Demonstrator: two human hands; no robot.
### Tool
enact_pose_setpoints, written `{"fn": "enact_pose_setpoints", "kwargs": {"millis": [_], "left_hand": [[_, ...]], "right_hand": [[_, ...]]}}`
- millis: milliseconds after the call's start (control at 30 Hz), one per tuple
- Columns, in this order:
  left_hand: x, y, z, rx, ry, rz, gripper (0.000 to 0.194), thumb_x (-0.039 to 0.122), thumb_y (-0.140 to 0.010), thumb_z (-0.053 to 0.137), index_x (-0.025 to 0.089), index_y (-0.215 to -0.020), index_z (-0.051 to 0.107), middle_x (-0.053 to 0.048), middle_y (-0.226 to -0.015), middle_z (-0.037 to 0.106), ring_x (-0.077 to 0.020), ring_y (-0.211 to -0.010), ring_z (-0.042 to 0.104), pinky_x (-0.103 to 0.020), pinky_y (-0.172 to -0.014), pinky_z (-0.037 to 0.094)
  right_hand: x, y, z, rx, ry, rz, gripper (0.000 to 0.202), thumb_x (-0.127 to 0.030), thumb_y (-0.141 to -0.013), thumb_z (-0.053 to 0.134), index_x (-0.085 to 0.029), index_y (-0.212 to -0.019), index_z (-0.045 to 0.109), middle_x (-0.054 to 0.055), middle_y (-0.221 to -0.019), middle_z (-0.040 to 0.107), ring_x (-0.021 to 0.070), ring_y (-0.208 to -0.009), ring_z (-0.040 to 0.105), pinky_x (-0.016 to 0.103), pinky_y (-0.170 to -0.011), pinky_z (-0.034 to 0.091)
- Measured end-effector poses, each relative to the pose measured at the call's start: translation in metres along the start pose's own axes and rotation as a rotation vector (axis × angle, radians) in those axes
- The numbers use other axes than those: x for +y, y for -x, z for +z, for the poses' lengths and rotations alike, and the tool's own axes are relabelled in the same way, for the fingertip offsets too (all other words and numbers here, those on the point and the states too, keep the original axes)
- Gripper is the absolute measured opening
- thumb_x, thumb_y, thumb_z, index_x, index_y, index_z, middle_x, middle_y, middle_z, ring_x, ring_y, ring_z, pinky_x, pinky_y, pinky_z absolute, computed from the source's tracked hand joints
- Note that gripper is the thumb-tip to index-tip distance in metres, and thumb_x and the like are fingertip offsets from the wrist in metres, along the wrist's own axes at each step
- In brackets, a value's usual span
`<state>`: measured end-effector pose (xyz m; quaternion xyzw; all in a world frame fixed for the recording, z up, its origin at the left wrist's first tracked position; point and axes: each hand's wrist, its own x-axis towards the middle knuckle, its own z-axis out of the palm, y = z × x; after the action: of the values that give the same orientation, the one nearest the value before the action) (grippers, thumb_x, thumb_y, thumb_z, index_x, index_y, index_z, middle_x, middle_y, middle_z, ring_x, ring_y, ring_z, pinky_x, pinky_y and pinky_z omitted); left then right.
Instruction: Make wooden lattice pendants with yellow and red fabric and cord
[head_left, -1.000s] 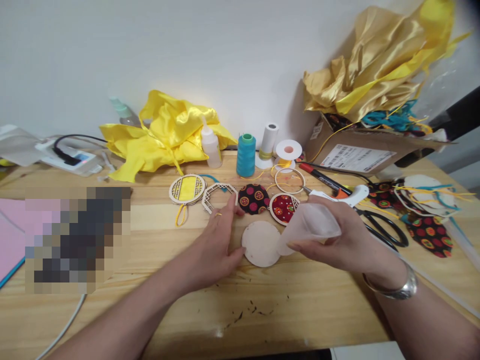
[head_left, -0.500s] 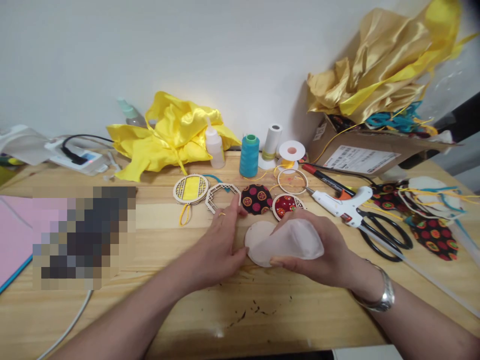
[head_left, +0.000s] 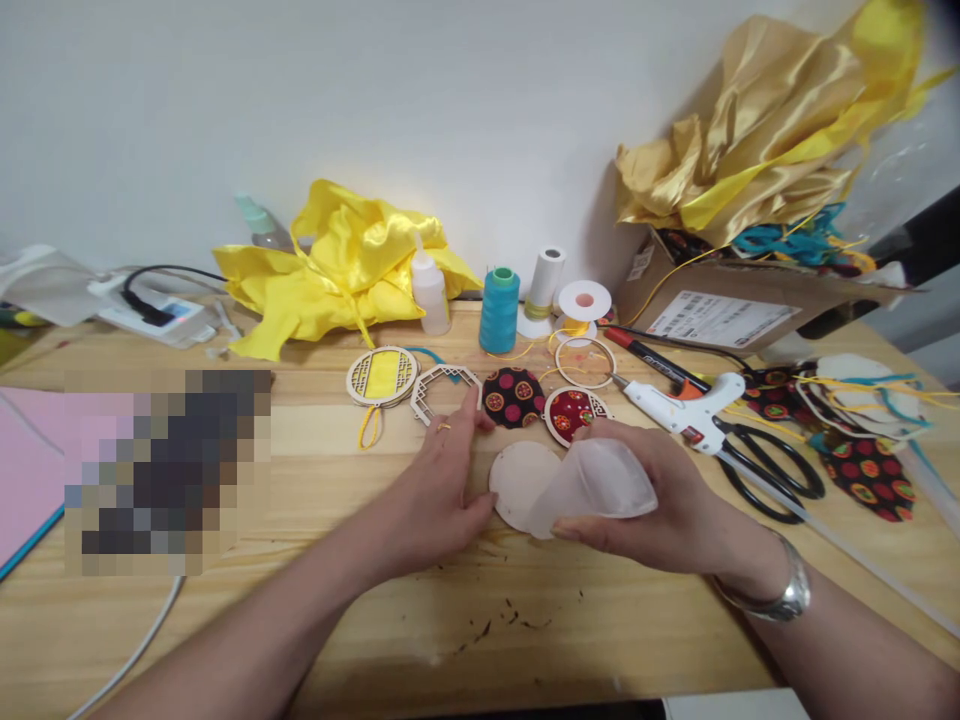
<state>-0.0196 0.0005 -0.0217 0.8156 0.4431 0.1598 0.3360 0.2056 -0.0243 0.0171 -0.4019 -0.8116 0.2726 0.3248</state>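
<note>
A pale round disc (head_left: 520,487) lies flat on the table in front of me. My right hand (head_left: 637,490) grips a curled, translucent white film (head_left: 596,485), which bends up over the disc's right side. Whether the film is still joined to the disc there, I cannot tell. My left hand (head_left: 448,480) rests to the left with fingers stretched out, its thumb tip against the disc's left edge. Beyond its fingertips are an octagonal lattice frame (head_left: 421,385) and a round dark patterned fabric piece (head_left: 513,397). A red-filled round frame (head_left: 574,412) sits just behind my right hand.
At the right are a white glue gun (head_left: 679,412), black-handled scissors (head_left: 806,455) and a cardboard box (head_left: 675,290) of fabric. Yellow satin (head_left: 337,270), a squeeze bottle (head_left: 430,293) and a teal thread spool (head_left: 499,312) stand along the wall. A blurred-out object (head_left: 180,460) lies left.
My right hand has shifted slightly right with the film, baring more of the disc. My left hand stays in nearly the same place.
</note>
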Motion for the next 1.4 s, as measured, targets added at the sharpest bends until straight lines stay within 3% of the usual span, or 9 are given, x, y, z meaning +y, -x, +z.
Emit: {"fn": "enact_pose_setpoints", "kwargs": {"millis": [333, 767, 1100, 1400], "left_hand": [[-0.001, 0.000, 0.001, 0.007, 0.004, -0.040, 0.090, 0.018, -0.075, 0.054, 0.013, -0.145, -0.003, -0.016, -0.129, 0.043, -0.0283, -0.122, 0.038, -0.050, -0.106, 0.028], [-0.001, 0.001, 0.001, 0.006, 0.015, -0.012, 0.092, 0.015, -0.075, 0.053, 0.016, -0.145, -0.007, -0.015, -0.129, 0.042, -0.0282, -0.122, 0.037, -0.051, -0.106, 0.027], [0.000, 0.001, 0.000, 0.007, 0.011, -0.026, 0.092, 0.014, -0.074, 0.053, 0.014, -0.145, -0.006, -0.016, -0.129, 0.043, -0.0289, -0.121, 0.038, -0.052, -0.105, 0.029], [0.000, 0.000, 0.001, 0.010, -0.003, -0.019, 0.092, 0.014, -0.075, 0.053, 0.018, -0.145, -0.007, -0.016, -0.129, 0.043, -0.0304, -0.123, 0.038, -0.054, -0.105, 0.028]], "right_hand": [[0.015, -0.006, 0.013, 0.326, 0.041, 0.121, 0.034, -0.035, -0.066, 0.077, -0.022, -0.087, 0.055, -0.004, -0.072, 0.057, 0.0098, -0.059, 0.051, 0.020, -0.050, 0.042], [0.013, -0.009, 0.026, 0.239, 0.018, 0.181, 0.031, -0.041, -0.068, 0.074, -0.021, -0.079, 0.053, -0.003, -0.067, 0.056, 0.0111, -0.056, 0.050, 0.022, -0.049, 0.043], [0.019, -0.013, 0.019, 0.421, 0.142, 0.208, 0.033, -0.044, -0.068, 0.073, -0.020, -0.073, 0.050, -0.003, -0.062, 0.053, 0.0115, -0.052, 0.048, 0.024, -0.047, 0.041], [0.024, -0.014, 0.018, 0.410, 0.153, 0.216, 0.032, -0.042, -0.069, 0.073, -0.020, -0.073, 0.050, -0.004, -0.061, 0.055, 0.0107, -0.051, 0.049, 0.023, -0.046, 0.040]]}}
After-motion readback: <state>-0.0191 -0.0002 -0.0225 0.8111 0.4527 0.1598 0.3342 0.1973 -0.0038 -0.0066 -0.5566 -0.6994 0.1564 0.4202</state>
